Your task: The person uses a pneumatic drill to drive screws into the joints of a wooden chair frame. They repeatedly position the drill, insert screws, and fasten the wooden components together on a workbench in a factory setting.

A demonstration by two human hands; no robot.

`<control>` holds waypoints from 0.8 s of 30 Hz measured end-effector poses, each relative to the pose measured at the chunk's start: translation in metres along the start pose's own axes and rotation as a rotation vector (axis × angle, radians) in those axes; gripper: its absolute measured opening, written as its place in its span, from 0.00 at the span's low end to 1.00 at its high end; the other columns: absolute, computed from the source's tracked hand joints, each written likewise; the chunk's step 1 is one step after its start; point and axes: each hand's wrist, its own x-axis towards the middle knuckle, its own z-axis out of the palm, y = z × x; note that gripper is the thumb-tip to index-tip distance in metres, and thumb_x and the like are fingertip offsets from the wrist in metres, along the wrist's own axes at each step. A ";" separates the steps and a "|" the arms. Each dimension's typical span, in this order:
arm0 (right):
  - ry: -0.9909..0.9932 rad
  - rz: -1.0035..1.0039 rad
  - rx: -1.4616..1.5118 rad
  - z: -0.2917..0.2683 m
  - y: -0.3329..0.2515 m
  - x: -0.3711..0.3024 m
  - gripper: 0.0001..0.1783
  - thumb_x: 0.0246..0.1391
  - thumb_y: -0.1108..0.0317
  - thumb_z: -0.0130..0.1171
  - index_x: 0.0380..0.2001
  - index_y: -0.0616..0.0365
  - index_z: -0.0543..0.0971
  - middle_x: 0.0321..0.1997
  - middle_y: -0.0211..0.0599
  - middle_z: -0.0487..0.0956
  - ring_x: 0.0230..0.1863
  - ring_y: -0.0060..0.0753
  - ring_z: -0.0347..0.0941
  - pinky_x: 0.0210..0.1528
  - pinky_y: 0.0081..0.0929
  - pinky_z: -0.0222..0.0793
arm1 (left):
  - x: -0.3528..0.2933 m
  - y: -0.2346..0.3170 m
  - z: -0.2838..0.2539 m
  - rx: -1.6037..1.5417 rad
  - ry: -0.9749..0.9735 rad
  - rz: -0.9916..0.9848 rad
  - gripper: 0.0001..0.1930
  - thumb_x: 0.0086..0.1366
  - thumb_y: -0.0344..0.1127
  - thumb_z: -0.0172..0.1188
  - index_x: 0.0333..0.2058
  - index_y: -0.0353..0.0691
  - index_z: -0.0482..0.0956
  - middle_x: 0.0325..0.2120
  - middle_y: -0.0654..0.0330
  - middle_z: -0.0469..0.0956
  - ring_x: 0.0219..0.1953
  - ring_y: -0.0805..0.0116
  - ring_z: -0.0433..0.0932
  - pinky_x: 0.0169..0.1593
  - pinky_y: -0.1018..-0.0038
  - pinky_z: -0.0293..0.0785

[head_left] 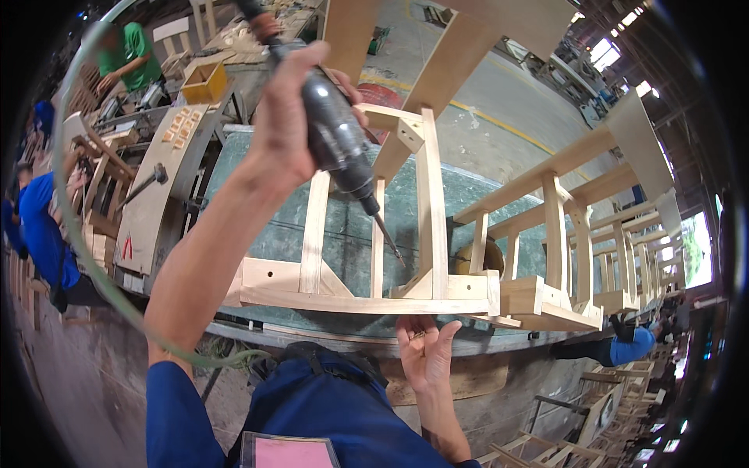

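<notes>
Raised at the upper left, my left hand (285, 125) is wrapped round a dark pneumatic screwdriver (334, 125). Its long thin bit (388, 238) slants down to the right, the tip close to a corner block inside a pale wooden chair frame (367, 305). Whether the tip touches wood, I cannot tell. Below the frame's near rail, my right hand (425, 351) is palm up with the thumb apart. The rail hides its fingertips; something small and shiny shows at a finger.
The frame rests on a green-topped bench (273, 187). More wooden frames (554, 234) line up to the right. A pale green hose (74, 210) loops along the left. A hammer (148, 183) and a yellow box (204, 83) are on the left. Co-workers in blue (47, 226) and green (129, 58) stand beyond.
</notes>
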 end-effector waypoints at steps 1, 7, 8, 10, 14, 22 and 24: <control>0.011 -0.021 -0.039 0.003 0.001 0.004 0.49 0.45 0.33 0.62 0.60 0.59 0.65 0.60 0.37 0.69 0.61 0.36 0.66 0.67 0.38 0.63 | 0.008 -0.009 -0.001 0.059 0.009 -0.059 0.19 0.57 0.50 0.64 0.30 0.39 0.73 0.24 0.57 0.78 0.22 0.66 0.79 0.28 0.69 0.80; 0.040 -0.075 -0.173 0.026 0.003 0.016 0.51 0.46 0.36 0.66 0.65 0.56 0.60 0.65 0.34 0.66 0.65 0.36 0.63 0.67 0.42 0.63 | 0.049 -0.050 -0.010 0.050 0.047 -0.253 0.22 0.60 0.54 0.61 0.30 0.38 0.73 0.20 0.52 0.77 0.20 0.60 0.79 0.25 0.65 0.79; 0.064 -0.066 -0.181 0.024 0.002 0.015 0.49 0.47 0.39 0.67 0.65 0.54 0.61 0.66 0.34 0.66 0.65 0.36 0.63 0.67 0.41 0.63 | 0.052 -0.054 -0.011 0.056 0.044 -0.292 0.22 0.60 0.55 0.61 0.31 0.38 0.72 0.20 0.52 0.76 0.20 0.60 0.79 0.25 0.65 0.78; 0.094 -0.051 -0.191 0.023 0.000 0.016 0.45 0.50 0.44 0.68 0.64 0.53 0.63 0.65 0.33 0.68 0.65 0.35 0.64 0.66 0.41 0.64 | 0.056 -0.063 -0.013 0.041 0.033 -0.319 0.22 0.61 0.55 0.61 0.31 0.39 0.71 0.20 0.52 0.76 0.20 0.60 0.79 0.26 0.65 0.78; 0.136 -0.012 -0.221 0.016 -0.005 0.016 0.42 0.49 0.50 0.69 0.63 0.53 0.64 0.62 0.32 0.70 0.62 0.35 0.68 0.64 0.39 0.66 | 0.060 -0.079 -0.016 0.049 0.061 -0.379 0.23 0.61 0.56 0.61 0.32 0.39 0.70 0.21 0.53 0.76 0.20 0.61 0.79 0.26 0.64 0.78; 0.143 -0.040 -0.237 0.021 -0.005 0.020 0.44 0.46 0.52 0.69 0.64 0.55 0.63 0.61 0.34 0.71 0.60 0.36 0.69 0.63 0.40 0.67 | 0.061 -0.098 -0.011 0.057 0.056 -0.482 0.25 0.61 0.57 0.61 0.32 0.36 0.70 0.21 0.51 0.76 0.19 0.61 0.78 0.25 0.67 0.78; 0.137 -0.040 -0.240 0.020 -0.005 0.021 0.45 0.45 0.52 0.68 0.64 0.55 0.62 0.61 0.35 0.70 0.61 0.36 0.69 0.63 0.40 0.68 | 0.062 -0.102 -0.012 0.061 0.079 -0.500 0.25 0.61 0.57 0.61 0.31 0.37 0.70 0.21 0.51 0.76 0.19 0.61 0.78 0.25 0.67 0.78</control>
